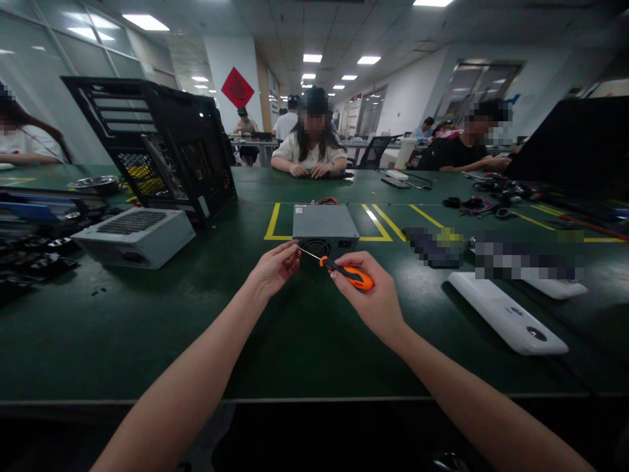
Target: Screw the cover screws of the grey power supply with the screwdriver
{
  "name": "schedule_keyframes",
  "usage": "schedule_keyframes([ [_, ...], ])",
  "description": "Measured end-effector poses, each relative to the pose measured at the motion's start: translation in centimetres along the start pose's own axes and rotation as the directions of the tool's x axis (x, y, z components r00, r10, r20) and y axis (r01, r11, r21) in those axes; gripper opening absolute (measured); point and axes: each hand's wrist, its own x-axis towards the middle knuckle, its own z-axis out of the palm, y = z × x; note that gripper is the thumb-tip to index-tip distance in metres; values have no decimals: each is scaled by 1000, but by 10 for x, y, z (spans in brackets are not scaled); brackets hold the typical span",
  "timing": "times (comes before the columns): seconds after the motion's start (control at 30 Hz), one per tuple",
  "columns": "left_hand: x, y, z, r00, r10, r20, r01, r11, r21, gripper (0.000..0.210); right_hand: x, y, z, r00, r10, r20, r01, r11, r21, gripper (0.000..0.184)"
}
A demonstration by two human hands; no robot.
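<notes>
On the green desk (pixel 295 367), a grey power supply (pixel 324 221) lies across yellow tape (pixel 272 221). The right hand (pixel 376 295) grips a screwdriver (pixel 361 278); the left hand (pixel 278 265) pinches at its tip, on what I cannot tell. Keeping the 2 hands aligned should steady it best.

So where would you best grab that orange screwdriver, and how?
Probably by the thick handle, from the right, where the right hand grips it. That broad end faces right, while the thin shaft slants left, its tip by the left hand.
</notes>
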Motion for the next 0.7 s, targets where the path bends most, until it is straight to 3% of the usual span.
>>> schedule_keyframes([
  [0.07, 2, 4, -2, 1000, 22, 2, -22, 999, -33, 6, -1, 7, 4, 986, 153, 73, -158, 985, 72, 16],
  [0.17, 1, 5, -2, 998, 53, 42, -51, 997, -54, 3, -3, 18, 13, 921, 337, 193, -378, 894, 239, 23],
  [0.37, -3, -4, 2, 998, 19, 59, -24, 995, 95, 9, -9, 11, 24, 721, 593, 358, -690, 567, 450, 20],
  [0.43, -3, -8, 3, 998, 6, 62, -14, 993, 118, 11, -11, 7, 25, 666, 627, 405, -738, 475, 479, 17],
  [0.53, -2, -13, 3, 997, -20, 74, 9, 991, 135, 14, -14, 6, 22, 619, 659, 427, -769, 397, 501, 13],
  [0.7, -1, -21, 3, 996, -87, 33, 79, 977, 200, 25, -16, 15, 8, 543, 762, 353, -760, 269, 591, 8],
])
